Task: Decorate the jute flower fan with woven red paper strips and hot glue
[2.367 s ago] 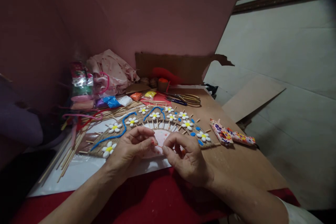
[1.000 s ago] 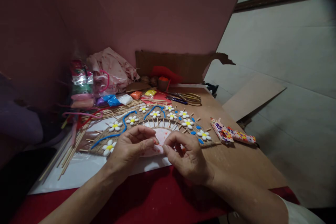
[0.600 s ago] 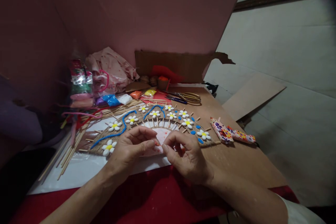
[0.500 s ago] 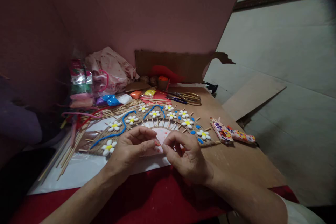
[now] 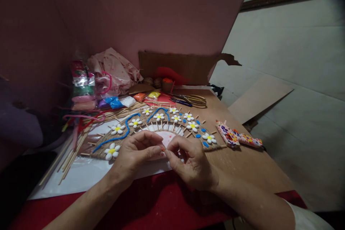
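The desk, red along its near edge, carries a twine-wrapped arch set with white flowers and blue strips; it lies just beyond the fingers, its inner curve partly hidden by them. The left hand and right hand meet in front of it, thumb and forefinger pressed together on each, the other fingers curled in. Farther back, a small cup holds something orange, and clear bags contain blue, white, orange and yellow material. Smallest is an orange bit, pinched between both hands' fingertips.
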{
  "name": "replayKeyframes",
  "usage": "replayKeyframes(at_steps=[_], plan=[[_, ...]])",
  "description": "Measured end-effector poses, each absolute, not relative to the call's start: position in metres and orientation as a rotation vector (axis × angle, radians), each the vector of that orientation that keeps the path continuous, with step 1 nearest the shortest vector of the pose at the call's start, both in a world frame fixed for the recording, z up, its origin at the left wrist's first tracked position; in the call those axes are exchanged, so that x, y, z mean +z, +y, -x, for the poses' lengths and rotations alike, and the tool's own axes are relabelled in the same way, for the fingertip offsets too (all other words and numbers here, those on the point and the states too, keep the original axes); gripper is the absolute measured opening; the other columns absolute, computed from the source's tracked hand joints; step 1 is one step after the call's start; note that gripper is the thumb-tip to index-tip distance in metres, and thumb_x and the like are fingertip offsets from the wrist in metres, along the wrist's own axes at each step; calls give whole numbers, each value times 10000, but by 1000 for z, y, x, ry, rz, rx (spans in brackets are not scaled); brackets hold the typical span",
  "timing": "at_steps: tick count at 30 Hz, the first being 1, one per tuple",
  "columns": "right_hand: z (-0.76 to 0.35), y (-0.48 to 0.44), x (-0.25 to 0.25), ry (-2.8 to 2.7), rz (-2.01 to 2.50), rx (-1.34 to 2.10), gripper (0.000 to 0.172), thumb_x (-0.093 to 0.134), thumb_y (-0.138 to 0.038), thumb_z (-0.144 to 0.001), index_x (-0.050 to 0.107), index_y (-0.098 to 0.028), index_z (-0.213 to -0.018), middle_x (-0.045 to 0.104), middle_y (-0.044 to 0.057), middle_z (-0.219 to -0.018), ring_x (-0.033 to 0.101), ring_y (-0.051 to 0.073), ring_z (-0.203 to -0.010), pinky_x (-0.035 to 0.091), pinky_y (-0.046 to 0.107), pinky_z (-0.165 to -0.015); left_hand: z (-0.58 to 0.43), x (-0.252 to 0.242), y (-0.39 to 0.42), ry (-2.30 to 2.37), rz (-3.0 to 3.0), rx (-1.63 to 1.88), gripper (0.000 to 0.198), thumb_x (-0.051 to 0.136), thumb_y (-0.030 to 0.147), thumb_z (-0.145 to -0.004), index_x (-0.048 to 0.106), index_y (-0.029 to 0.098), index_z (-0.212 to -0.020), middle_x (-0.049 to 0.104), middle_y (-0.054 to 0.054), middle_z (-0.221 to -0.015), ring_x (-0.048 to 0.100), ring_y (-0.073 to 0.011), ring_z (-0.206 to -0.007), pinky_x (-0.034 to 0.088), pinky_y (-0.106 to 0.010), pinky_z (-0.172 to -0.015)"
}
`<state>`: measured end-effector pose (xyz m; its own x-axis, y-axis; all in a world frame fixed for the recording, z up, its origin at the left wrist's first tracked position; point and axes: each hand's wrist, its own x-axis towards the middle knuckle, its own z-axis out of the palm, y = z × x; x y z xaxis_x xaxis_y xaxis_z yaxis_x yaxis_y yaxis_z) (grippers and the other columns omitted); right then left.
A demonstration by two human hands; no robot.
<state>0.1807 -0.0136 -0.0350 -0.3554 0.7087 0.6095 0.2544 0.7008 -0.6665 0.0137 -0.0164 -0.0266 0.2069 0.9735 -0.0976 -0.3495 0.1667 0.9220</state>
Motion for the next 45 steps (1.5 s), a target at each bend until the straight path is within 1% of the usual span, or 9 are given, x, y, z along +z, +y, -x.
replayKeyframes(at_steps=[8, 13, 17, 23, 29, 36, 40, 43, 45], plan=[[-182, -14, -34, -1995, 772, 540, 33, 550, -143, -776, 523, -161, -778, 504, -24, -639, 394, 63, -475, 330, 215, -459, -16, -27, -16, 888, -931, 1150, 205, 795, 157, -599, 672, 149, -764, 706, -17, -704, 661, -136, -635, 549, -231, -612], [-182, -12, -35, -2041, 732, 496, 152, 536, -105, -769, 528, -158, -912, 563, 10, -766, 449, 76, -541, 375, 221, -509, -16, -26, -16, 872, -943, 1136, 247, 788, 153, -611, 659, 147, -822, 703, -23, -694, 657, -136, -632, 542, -235, -617], [-182, -10, -38, -2055, 694, 413, 117, 529, -97, -781, 550, -167, -872, 571, 14, -758, 466, 94, -583, 381, 237, -540, -16, -28, -16, 887, -943, 1141, 249, 792, 177, -612, 654, 146, -817, 703, -24, -696, 651, -129, -626, 536, -223, -608], [-182, -10, -38, -1996, 725, 466, 68, 541, -127, -809, 558, -176, -854, 553, -1, -721, 446, 86, -546, 361, 228, -504, -15, -26, -16, 966, -989, 1110, 196, 690, 335, -741, 658, 144, -763, 697, -20, -683, 629, -99, -602, 522, -202, -620], [-181, -10, -39, -1977, 768, 459, 47, 535, -139, -804, 549, -173, -834, 519, -18, -671, 425, 81, -516, 336, 228, -480, -15, -24, -18, 994, -1025, 1087, 191, 766, 293, -645, 658, 137, -660, 671, 3, -615, 613, -90, -573, 484, -162, -570], [-181, -10, -37, -1971, 823, 516, 7, 539, -179, -821, 542, -185, -821, 546, -8, -690, 469, 98, -558, 374, 234, -505, -15, -25, -19, 1064, -1128, 1144, 225, 706, 351, -707, 611, 149, -674, 639, -4, -605, 576, -110, -561, 464, -202, -560], [-180, -10, -35, -1950, 873, 571, 19, 550, -172, -820, 551, -181, -836, 565, -6, -702, 498, 102, -584, 394, 227, -512, -14, -24, -19, 1081, -1137, 1190, 231, 677, 367, -732, 572, 167, -681, 598, 10, -599, 556, -117, -550, 455, -223, -557], [-180, -9, -34, -1920, 873, 669, 136, 577, -201, -823, 572, -184, -958, 591, 3, -754, 526, 104, -616, 414, 211, -503, -13, -23, -20, 1108, -1271, 1214, 194, 626, 347, -783, 571, 179, -705, 569, 8, -654, 538, -120, -587, 431, -224, -564], [-179, -9, -35, -1904, 832, 725, 171, 573, -221, -837, 584, -194, -1005, 606, 20, -827, 551, 111, -670, 446, 217, -536, -12, -22, -21, 1097, -1465, 1252, 167, 596, 309, -813, 582, 183, -704, 556, -1, -715, 532, -126, -657, 425, -230, -621]])
